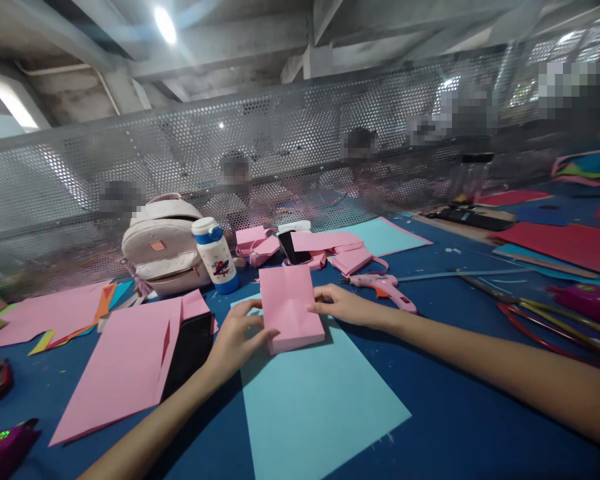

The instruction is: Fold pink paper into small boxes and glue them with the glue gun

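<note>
- Pink folded sheets (pixel 123 360), left of the left fingers, partly covering a black flat item (pixel 187 350); liable to slide or crease if the left forearm brushes them.
- White bottle (pixel 215 257), blue-based, upright, beyond the left fingers; a careless outward sweep of that hand could topple it.
- Left hand (pixel 243 330): fingers and thumb closed on the near-left side of the paper.
- Pink folded paper (pixel 290 303), box-like, between both sets of fingers, above the far part of a light blue sheet (pixel 325 393); centre creased. Uneven squeezing could buckle its walls or skew its folds.
- Right hand (pixel 337 303): thumb and fingertips narrowed on the right edge; too firm a pinch could dent it.
- Pink glue gun (pixel 383 287), nozzle just beyond the right knuckles; a burn or stray glue is possible if hot, which cannot be told.
- Scissors (pixel 523 303), right of the right fingers, beyond the forearm; the arm could catch them when swinging outward.
- Markings: purple device (pixel 10 447), far left of the left fingers, green-lit marks, unreadable.
- Markings: pale backpack (pixel 163 247), beyond the left fingers, small pinkish patch, no legible lettering.
- Markings: bottle, red-and-dark figure print, no readable brand.
- Markings: glue gun, no label legible.
</note>
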`<state>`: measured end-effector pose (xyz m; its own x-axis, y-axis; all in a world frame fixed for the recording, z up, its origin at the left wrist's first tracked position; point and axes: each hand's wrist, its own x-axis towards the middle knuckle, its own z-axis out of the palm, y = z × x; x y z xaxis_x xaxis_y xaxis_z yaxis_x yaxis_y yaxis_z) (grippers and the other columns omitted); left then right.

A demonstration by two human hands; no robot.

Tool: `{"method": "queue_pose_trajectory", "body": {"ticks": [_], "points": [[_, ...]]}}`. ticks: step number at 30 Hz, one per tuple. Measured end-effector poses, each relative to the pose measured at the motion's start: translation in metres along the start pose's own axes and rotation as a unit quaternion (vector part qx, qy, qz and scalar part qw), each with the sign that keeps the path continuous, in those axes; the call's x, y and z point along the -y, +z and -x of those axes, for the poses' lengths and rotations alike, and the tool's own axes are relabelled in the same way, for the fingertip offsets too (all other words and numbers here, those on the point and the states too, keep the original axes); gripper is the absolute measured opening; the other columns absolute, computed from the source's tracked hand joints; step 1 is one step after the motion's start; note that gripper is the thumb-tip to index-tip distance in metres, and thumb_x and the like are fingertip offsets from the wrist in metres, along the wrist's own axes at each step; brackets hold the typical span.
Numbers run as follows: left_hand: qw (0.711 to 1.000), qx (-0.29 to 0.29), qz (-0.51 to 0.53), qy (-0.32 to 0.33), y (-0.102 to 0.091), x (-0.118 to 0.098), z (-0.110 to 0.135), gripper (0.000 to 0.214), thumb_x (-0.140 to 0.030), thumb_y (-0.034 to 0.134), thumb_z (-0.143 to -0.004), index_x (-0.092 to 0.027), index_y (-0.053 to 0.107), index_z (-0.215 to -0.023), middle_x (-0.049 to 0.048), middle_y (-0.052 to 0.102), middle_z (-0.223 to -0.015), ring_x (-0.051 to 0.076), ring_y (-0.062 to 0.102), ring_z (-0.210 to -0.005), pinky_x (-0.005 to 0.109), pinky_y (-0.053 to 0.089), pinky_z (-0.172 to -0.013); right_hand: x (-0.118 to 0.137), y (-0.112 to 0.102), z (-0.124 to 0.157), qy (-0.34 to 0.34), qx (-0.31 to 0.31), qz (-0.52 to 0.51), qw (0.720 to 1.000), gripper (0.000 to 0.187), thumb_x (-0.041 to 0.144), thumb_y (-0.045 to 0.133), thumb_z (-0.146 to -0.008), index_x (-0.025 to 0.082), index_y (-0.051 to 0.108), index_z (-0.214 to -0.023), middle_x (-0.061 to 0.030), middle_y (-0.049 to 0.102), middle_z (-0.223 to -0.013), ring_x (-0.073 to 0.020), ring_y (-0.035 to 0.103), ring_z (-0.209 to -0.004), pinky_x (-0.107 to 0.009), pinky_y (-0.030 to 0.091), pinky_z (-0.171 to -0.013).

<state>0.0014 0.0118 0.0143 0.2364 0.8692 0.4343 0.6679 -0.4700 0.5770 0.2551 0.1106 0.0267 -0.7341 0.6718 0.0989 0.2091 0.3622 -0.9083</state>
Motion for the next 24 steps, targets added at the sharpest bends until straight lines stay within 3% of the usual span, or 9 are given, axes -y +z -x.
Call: {"method": "queue_pose_trajectory", "body": {"ticks": [2, 4, 7, 10, 14, 18, 24], "points": [[0.998, -0.067, -0.014, 0.011, 0.001, -0.002, 0.001, 0.029, -0.041, 0.070, -0.087, -0.021, 0.066, -0.107, 0.0128, 0.053, -0.137, 0.032, 0.049, -0.129, 0.050, 0.040, -0.107, 0.002, 0.002, 0.001, 0.011, -0.015, -0.021, 1.000, 0.048, 0.060, 0.068, -0.077, 0.013, 0.067, -0.083, -0.0031, 0.066, -0.081, -0.0179, 0.058, -0.075, -0.028, 0.042, -0.069], [0.995, -0.093, -0.025, 0.039, 0.001, -0.004, 0.003, 0.060, -0.044, 0.073, -0.084, -0.025, 0.048, -0.135, 0.0150, 0.036, -0.151, 0.033, 0.035, -0.142, 0.054, 0.035, -0.113, 0.006, 0.006, 0.004, 0.021, -0.020, -0.040, 0.999, 0.050, 0.061, 0.067, -0.078, 0.013, 0.069, -0.089, -0.0048, 0.069, -0.087, -0.0193, 0.061, -0.080, -0.029, 0.044, -0.073], [0.995, -0.036, -0.056, 0.079, 0.006, -0.008, 0.006, 0.090, -0.053, 0.077, -0.077, -0.036, 0.029, -0.151, 0.0113, 0.004, -0.164, 0.040, 0.013, -0.151, 0.061, 0.025, -0.117, 0.012, 0.013, 0.009, 0.044, 0.007, -0.101, 0.994, 0.051, 0.060, 0.069, -0.078, 0.013, 0.071, -0.098, -0.0072, 0.072, -0.096, -0.0222, 0.064, -0.092, -0.032, 0.047, -0.084], [0.991, 0.044, -0.086, 0.094, 0.012, -0.009, 0.009, 0.092, -0.054, 0.081, -0.071, -0.040, 0.035, -0.150, 0.0047, -0.017, -0.165, 0.047, 0.001, -0.150, 0.065, 0.020, -0.118, 0.013, 0.015, 0.011, 0.070, 0.049, -0.137, 0.987, 0.052, 0.058, 0.073, -0.075, 0.012, 0.072, -0.100, -0.0081, 0.073, -0.100, -0.0243, 0.065, -0.101, -0.033, 0.046, -0.090], [0.989, 0.082, -0.093, 0.081, 0.018, -0.007, 0.011, 0.084, -0.043, 0.080, -0.078, -0.039, 0.037, -0.150, 0.0030, -0.024, -0.164, 0.047, -0.003, -0.151, 0.065, 0.018, -0.118, 0.009, 0.011, 0.011, 0.093, 0.102, -0.099, 0.985, 0.056, 0.059, 0.073, -0.075, 0.010, 0.073, -0.101, -0.0099, 0.074, -0.102, -0.0255, 0.064, -0.101, -0.034, 0.046, -0.090], [0.985, 0.102, -0.111, 0.083, 0.016, -0.009, 0.012, 0.082, -0.038, 0.078, -0.081, -0.039, 0.035, -0.151, 0.0014, -0.025, -0.164, 0.048, -0.010, -0.150, 0.068, 0.018, -0.116, 0.009, 0.009, 0.014, 0.091, 0.110, -0.094, 0.985, 0.052, 0.059, 0.070, -0.079, 0.012, 0.074, -0.100, -0.0086, 0.074, -0.104, -0.0255, 0.064, -0.102, -0.035, 0.047, -0.090], [0.982, 0.064, -0.150, 0.098, 0.015, -0.010, 0.013, 0.074, -0.039, 0.077, -0.081, -0.039, 0.043, -0.147, 0.0006, -0.021, -0.165, 0.050, -0.008, -0.149, 0.069, 0.024, -0.114, 0.011, 0.013, 0.015, 0.083, 0.112, -0.105, 0.985, 0.056, 0.059, 0.070, -0.079, 0.012, 0.072, -0.111, -0.0106, 0.072, -0.114, -0.0276, 0.063, -0.108, -0.039, 0.046, -0.097]]}}
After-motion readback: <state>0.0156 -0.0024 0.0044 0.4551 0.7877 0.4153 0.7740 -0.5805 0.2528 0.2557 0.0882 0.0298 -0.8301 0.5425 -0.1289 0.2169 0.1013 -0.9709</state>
